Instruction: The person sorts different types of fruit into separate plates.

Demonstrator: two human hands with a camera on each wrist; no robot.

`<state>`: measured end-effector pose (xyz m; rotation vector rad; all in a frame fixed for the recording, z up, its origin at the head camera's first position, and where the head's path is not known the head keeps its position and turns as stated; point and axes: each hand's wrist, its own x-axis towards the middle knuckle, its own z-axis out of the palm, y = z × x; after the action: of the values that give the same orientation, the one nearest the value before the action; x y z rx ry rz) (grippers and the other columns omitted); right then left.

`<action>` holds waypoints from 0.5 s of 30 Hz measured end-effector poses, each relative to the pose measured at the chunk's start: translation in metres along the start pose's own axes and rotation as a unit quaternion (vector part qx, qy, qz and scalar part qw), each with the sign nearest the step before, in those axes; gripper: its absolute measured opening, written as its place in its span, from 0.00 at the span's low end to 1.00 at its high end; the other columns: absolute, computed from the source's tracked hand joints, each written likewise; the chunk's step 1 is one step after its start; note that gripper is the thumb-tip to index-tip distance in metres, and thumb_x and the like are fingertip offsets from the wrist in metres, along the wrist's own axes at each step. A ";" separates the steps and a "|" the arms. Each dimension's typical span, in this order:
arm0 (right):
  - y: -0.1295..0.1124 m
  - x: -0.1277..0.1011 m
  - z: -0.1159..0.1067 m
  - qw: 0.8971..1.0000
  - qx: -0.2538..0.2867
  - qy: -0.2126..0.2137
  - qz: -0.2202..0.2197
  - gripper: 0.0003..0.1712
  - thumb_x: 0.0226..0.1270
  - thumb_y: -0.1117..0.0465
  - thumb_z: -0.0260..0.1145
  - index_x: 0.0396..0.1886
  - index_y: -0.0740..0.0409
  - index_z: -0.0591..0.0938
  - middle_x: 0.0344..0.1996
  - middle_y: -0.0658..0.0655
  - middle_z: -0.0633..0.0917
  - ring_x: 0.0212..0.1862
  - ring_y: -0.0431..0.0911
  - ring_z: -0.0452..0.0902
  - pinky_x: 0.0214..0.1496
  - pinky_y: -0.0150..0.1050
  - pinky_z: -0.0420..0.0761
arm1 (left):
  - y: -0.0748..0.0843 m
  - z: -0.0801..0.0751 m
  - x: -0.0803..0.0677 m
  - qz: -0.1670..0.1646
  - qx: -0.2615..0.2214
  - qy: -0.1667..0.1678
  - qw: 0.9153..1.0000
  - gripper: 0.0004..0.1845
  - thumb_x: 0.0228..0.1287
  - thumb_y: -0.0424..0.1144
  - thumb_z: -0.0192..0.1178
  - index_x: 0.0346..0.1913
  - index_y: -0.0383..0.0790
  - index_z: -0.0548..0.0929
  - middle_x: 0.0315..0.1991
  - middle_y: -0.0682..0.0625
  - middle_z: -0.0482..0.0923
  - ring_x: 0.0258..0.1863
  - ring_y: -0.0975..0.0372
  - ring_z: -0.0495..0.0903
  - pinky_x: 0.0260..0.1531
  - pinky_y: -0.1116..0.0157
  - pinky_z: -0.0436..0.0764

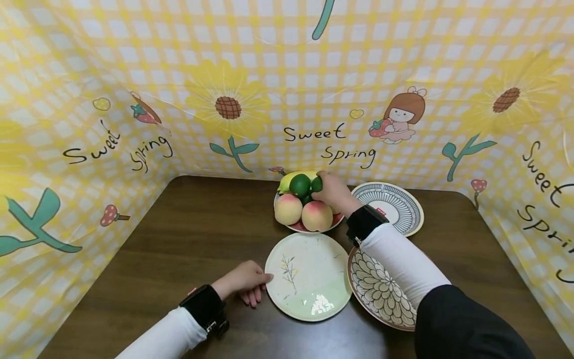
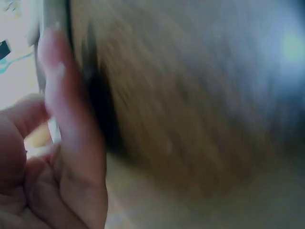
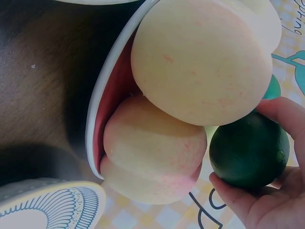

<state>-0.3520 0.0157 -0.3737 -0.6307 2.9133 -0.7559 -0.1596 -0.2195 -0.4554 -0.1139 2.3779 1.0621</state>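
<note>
A red-lined fruit plate (image 1: 335,223) at the table's back holds two peaches (image 1: 288,209), limes and a yellow fruit (image 1: 296,176). My right hand (image 1: 324,188) reaches over it, and its fingers (image 3: 286,114) curl round a dark green lime (image 3: 249,150) just behind the peaches (image 3: 205,62). A second lime (image 1: 300,185) sits to the left of it. My left hand (image 1: 246,281) rests on the table, its relaxed fingers (image 2: 66,119) touching the left rim of a pale green plate (image 1: 309,279). The left wrist view is blurred.
A blue-patterned plate (image 1: 401,205) lies right of the fruit plate, and a brown floral plate (image 1: 378,294) lies under my right forearm. The dark wooden table (image 1: 188,234) is walled on three sides by yellow checked sheeting (image 1: 269,99).
</note>
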 end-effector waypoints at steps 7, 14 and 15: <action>0.004 -0.017 -0.004 1.000 0.005 0.016 -0.023 0.39 0.66 0.53 0.72 0.73 0.63 0.70 0.65 0.68 0.79 0.62 0.61 0.79 0.64 0.53 0.80 | 0.011 0.003 0.009 0.041 0.210 0.129 0.968 0.18 0.75 0.43 0.57 0.24 0.40 0.77 0.22 0.50 0.74 0.23 0.60 0.72 0.25 0.63 0.71; 0.001 -0.042 -0.019 0.995 0.039 0.025 -0.087 0.39 0.64 0.59 0.73 0.71 0.67 0.71 0.66 0.69 0.78 0.61 0.61 0.78 0.63 0.55 0.80 | 0.018 0.000 0.008 0.040 0.254 0.116 0.959 0.13 0.76 0.40 0.54 0.38 0.36 0.85 0.39 0.42 0.86 0.40 0.52 0.85 0.41 0.51 0.83; 0.001 -0.047 -0.020 0.995 0.043 0.019 -0.092 0.38 0.64 0.60 0.73 0.71 0.67 0.71 0.65 0.69 0.78 0.59 0.61 0.79 0.62 0.55 0.80 | 0.018 -0.001 0.008 0.043 0.255 0.113 0.959 0.13 0.76 0.40 0.54 0.38 0.36 0.85 0.40 0.42 0.86 0.40 0.52 0.85 0.42 0.51 0.83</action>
<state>-0.3129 0.0448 -0.3581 -0.8954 2.8667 -0.9163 -0.1721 -0.2064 -0.4466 0.0595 2.8079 0.4585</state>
